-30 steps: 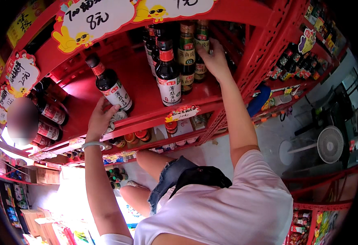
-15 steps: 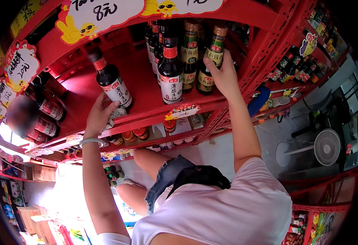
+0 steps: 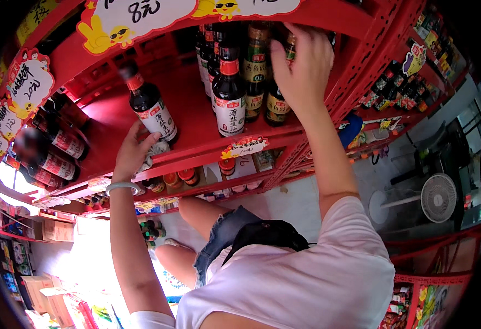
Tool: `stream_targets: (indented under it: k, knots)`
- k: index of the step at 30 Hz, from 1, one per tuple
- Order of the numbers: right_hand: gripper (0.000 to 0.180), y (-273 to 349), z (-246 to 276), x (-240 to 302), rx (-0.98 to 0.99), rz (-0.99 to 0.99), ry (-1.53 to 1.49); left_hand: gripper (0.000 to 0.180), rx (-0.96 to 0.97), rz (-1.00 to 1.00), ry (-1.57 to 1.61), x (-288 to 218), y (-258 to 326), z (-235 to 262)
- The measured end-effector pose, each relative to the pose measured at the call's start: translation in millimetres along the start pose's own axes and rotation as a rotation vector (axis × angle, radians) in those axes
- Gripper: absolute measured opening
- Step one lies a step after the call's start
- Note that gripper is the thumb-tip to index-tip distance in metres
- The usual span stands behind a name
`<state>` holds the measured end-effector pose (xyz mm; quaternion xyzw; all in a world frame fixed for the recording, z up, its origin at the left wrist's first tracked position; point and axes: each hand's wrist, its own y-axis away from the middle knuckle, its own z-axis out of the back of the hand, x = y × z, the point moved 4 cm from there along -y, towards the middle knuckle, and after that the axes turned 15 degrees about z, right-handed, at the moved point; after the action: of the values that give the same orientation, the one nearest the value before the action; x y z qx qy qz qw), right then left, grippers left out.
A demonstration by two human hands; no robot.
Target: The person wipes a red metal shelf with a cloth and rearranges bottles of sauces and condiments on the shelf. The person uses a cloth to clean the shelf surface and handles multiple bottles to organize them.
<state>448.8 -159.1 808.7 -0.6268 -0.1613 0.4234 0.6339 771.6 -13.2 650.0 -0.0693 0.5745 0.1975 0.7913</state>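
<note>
I logged the left hand [image 3: 133,152] cupped under the base of a dark sauce bottle [image 3: 150,107] at the shelf's near edge [image 3: 196,156], neck tilted up and left. The right hand [image 3: 303,66] reached far right, fingers spread over a green-labelled bottle [image 3: 277,101], grip probably not closed. Left hand was nearer its bottle.

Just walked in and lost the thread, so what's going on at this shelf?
A person is reaching up into a red shop shelf stocked with dark sauce bottles. The right hand is among the bottles at the back of the group, fingers around one of them. The left hand rests at the shelf's front edge, by a crumpled white cloth, just below a lone tilted bottle.
</note>
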Motion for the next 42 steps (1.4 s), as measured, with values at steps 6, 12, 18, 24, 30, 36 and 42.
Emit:
stream_targets:
  k: [6, 12, 18, 24, 30, 36, 42]
  knots:
    - [0.026, -43, -9, 24, 0.341, 0.164, 0.202, 0.054, -0.042, 0.0, -0.022, -3, 4, 0]
    - [0.03, -35, -26, 7, 0.351, 0.248, 0.018, 0.054, 0.008, -0.007, 0.031, -3, 2, -2]
    - [0.028, -40, -18, 11, 0.457, 0.221, -0.066, 0.053, 0.027, 0.005, 0.054, -3, 2, -2]
    - [0.03, -40, -14, 5, 0.529, 0.087, -0.224, 0.051, 0.001, 0.015, 0.042, -6, 4, -3]
    - [0.032, -40, -10, 7, 0.481, 0.136, -0.175, 0.051, 0.011, -0.005, 0.03, -5, 3, -2]
    - [0.04, -39, -11, 7, 0.548, 0.022, -0.242, 0.053, 0.003, -0.013, 0.059, -1, 4, 0]
    - [0.035, -47, 9, 28, 0.296, 0.118, -0.147, 0.056, -0.043, 0.012, -0.034, -7, 6, 0]
